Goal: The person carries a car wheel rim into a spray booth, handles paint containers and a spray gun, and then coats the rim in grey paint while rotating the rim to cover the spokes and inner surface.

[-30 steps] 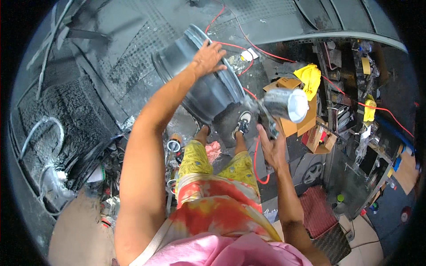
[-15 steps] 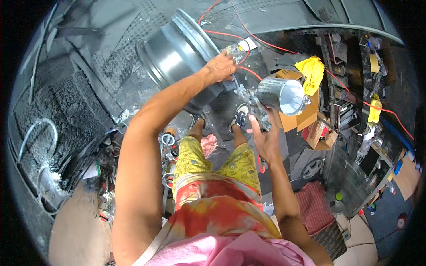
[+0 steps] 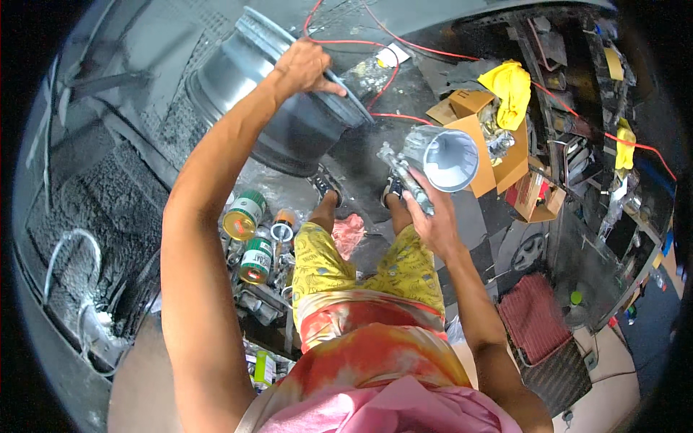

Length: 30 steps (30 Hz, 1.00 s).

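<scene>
A bare metal wheel rim (image 3: 253,86), silver and wide, stands tilted at the upper left. My left hand (image 3: 303,66) grips its right-hand edge from above, thumb stretched along the near side. My right hand (image 3: 437,224) is wrapped round a paint-spattered spray gun (image 3: 404,177), just above and right of my right knee. The gun carries a metal cup (image 3: 451,160) whose pale grey inside faces me. A gap of dark floor lies between the gun and the rim. My palm hides most of the gun's handle and its trigger.
Green-labelled paint cans (image 3: 249,209) stand left of my legs, near a crumpled pink cloth (image 3: 348,234). An open cardboard box (image 3: 476,173) with a yellow cloth (image 3: 511,86) sits right of the cup. A red hose (image 3: 393,72) loops across the floor behind. Cluttered shelving (image 3: 559,108) fills the right.
My left hand and the rim have shifted up and left in view. The spray gun has drawn closer to me, away from the rim. More paint cans now show beside my left leg.
</scene>
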{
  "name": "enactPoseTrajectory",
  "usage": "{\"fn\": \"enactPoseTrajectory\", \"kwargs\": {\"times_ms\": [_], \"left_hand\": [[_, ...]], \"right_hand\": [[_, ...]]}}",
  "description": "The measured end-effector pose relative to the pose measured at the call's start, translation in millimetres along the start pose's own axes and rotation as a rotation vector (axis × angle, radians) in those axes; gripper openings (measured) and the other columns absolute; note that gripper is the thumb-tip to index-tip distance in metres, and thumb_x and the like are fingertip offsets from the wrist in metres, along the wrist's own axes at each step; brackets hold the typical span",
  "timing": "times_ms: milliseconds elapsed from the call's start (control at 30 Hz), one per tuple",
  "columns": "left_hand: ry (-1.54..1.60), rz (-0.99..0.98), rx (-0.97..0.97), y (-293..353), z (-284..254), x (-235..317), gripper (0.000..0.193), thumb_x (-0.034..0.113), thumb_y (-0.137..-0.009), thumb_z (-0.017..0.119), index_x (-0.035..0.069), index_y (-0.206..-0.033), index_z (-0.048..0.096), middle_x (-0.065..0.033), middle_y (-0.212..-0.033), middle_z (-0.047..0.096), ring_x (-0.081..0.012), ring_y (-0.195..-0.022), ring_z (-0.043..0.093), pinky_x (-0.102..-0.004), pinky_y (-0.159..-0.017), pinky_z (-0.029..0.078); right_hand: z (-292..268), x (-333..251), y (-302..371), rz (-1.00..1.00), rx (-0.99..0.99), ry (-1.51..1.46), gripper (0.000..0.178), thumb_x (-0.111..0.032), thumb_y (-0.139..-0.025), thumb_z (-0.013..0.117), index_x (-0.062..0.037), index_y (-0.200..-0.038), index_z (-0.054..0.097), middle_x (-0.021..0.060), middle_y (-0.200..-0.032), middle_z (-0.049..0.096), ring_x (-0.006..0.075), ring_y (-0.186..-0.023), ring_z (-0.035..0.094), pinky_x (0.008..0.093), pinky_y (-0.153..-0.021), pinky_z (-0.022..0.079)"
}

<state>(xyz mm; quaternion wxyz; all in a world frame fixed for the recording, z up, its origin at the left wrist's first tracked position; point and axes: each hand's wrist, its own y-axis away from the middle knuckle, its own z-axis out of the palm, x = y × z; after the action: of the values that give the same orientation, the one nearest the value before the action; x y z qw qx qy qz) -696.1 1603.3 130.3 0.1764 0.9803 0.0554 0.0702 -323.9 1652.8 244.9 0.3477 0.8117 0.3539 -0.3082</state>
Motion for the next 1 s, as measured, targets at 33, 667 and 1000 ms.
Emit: {"fn": "enactPoseTrajectory", "kwargs": {"times_ms": [33, 667, 1000], "left_hand": [[-0.005, -0.011, 0.044, 2, -5, -8, 0.086, 0.087, -0.068, 0.057, 0.003, -0.075, 0.074, -0.0158, -0.077, 0.071, -0.0338, -0.081, 0.071, -0.0425, -0.076, 0.055], [0.198, -0.171, 0.388, 218, 37, -18, 0.057, 0.063, -0.075, 0.073, 0.007, -0.072, 0.067, -0.0074, -0.076, 0.066, -0.0266, -0.078, 0.065, -0.0398, -0.075, 0.046], [0.159, -0.293, 0.628, 255, 70, -3, 0.060, 0.057, -0.061, 0.086, 0.011, -0.058, 0.048, -0.0030, -0.060, 0.049, -0.0224, -0.056, 0.052, -0.0353, -0.056, 0.040]], "right_hand": [[2, 3, 2, -0.015, 0.014, 0.015, 0.044, -0.016, -0.093, 0.070, -0.0064, -0.134, 0.059, 0.0215, -0.126, 0.064, 0.0360, -0.117, 0.061, 0.0413, -0.102, 0.045], [45, -61, -70, -0.213, -0.148, -0.150, 0.043, -0.019, -0.090, 0.073, -0.0059, -0.129, 0.062, 0.0193, -0.121, 0.066, 0.0336, -0.113, 0.063, 0.0403, -0.098, 0.047], [121, -45, -214, -0.509, -0.392, -0.047, 0.038, -0.028, -0.095, 0.067, -0.0013, -0.121, 0.062, 0.0164, -0.112, 0.068, 0.0268, -0.104, 0.065, 0.0380, -0.091, 0.049]]}}
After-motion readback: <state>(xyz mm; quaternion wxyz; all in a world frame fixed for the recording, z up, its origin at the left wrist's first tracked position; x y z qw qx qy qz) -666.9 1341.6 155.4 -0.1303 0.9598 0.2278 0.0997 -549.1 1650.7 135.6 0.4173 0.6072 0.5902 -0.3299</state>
